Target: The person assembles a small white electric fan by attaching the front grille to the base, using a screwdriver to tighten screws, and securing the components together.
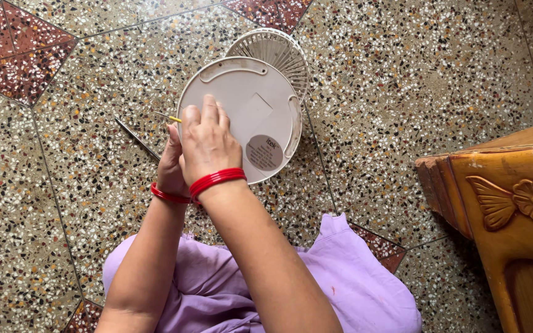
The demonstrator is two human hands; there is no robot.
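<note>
A small round white fan (pixel 260 105) lies base-up on the speckled floor, its grille (pixel 279 49) showing at the far side. My right hand (pixel 210 143) rests on the near left part of the fan's flat base, fingers bent together. My left hand (pixel 171 165) sits just behind and under it at the fan's left rim, mostly hidden. A thin tool with a yellow handle (pixel 174 118) pokes out above my left hand; which hand grips it cannot be told. Both wrists wear red bangles.
A thin dark metal rod (pixel 137 139) lies on the floor left of the fan. A carved wooden furniture corner (pixel 501 197) stands at the right. Purple cloth (pixel 353 277) covers my lap at the bottom. The floor is terrazzo with red tile insets.
</note>
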